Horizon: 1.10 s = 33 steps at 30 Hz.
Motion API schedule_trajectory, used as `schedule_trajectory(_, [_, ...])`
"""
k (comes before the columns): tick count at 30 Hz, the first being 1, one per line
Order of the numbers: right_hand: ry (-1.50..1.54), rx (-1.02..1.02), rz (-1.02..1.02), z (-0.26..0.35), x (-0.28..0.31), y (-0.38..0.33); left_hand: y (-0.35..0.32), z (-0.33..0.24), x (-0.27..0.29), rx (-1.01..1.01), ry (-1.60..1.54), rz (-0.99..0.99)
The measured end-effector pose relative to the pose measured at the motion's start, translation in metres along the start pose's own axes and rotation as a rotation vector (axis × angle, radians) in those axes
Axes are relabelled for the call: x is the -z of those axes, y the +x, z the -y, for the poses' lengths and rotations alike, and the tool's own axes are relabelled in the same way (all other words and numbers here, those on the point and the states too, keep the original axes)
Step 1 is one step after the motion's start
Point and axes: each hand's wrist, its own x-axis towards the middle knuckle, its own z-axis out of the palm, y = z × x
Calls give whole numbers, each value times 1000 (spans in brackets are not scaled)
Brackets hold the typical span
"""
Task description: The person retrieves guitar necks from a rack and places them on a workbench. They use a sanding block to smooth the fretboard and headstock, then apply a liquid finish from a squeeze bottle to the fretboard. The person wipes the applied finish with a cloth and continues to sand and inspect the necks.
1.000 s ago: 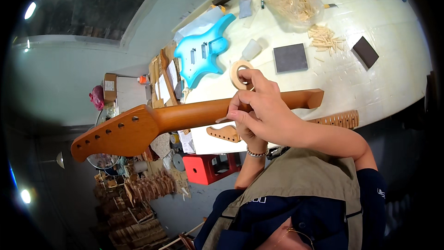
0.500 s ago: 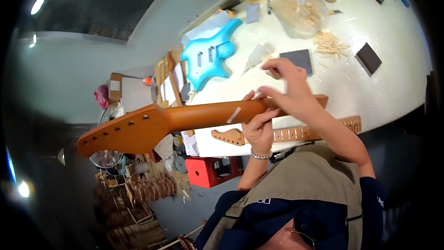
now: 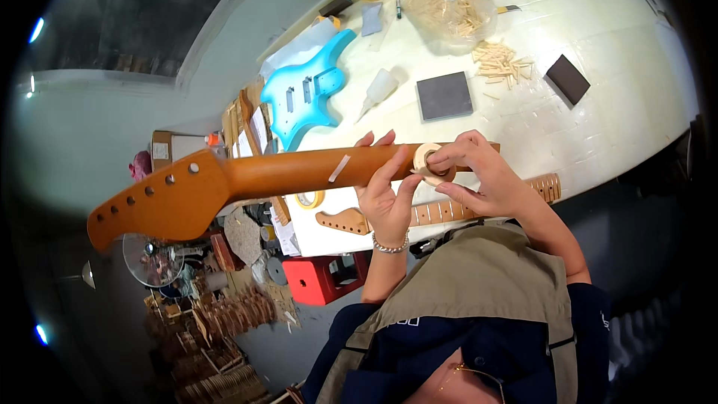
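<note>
A brown wooden guitar neck (image 3: 299, 173) with its back side up lies slantwise across the view, its headstock (image 3: 153, 198) at the left. A short pale strip of tape (image 3: 339, 169) sticks to its back. My left hand (image 3: 387, 198), with a beaded bracelet at the wrist, holds the neck from below; two fingertips show past its far edge. Its index finger and thumb come together at the near side of a roll of masking tape (image 3: 421, 155). My right hand (image 3: 482, 179) holds that roll over the neck's heel end, fingers in its hole.
A second neck with frets (image 3: 344, 221) lies on the white table (image 3: 568, 135) behind my hands. Farther off are a blue guitar body (image 3: 303, 97), a glue bottle (image 3: 381, 86), a grey square pad (image 3: 445, 96), wooden sticks (image 3: 501, 63) and a dark block (image 3: 568, 80). A red stool (image 3: 318, 280) stands below.
My right hand has brought the tape roll down onto the neck, beside my left fingers. Left index finger and thumb now reach the roll. The neck appears farther left in view.
</note>
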Motion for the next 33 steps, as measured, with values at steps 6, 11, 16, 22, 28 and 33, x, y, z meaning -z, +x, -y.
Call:
schedule_trajectory(6, [-291, -49, -150, 0, -3, 3, 7, 5, 3, -72, 159, 45])
schedule_trajectory(11, [-371, -84, -218, -5, -10, 1, 9, -2, 2, -96, 264, 41])
schedule_trajectory(16, [-619, 16, -378, -9, -21, 1, 6, -3, -2, -85, 241, 26])
schedule_trajectory(22, [-125, -307, -696, -20, -30, 8, 8, -2, -4, -90, 239, 34])
schedule_trajectory(28, [67, -354, -576, -38, 23, 5, -1, 7, 3, -24, 60, -60])
schedule_trajectory(33, [-87, -103, -221, -5, -12, 8, 1, 3, 4, 14, 86, -70])
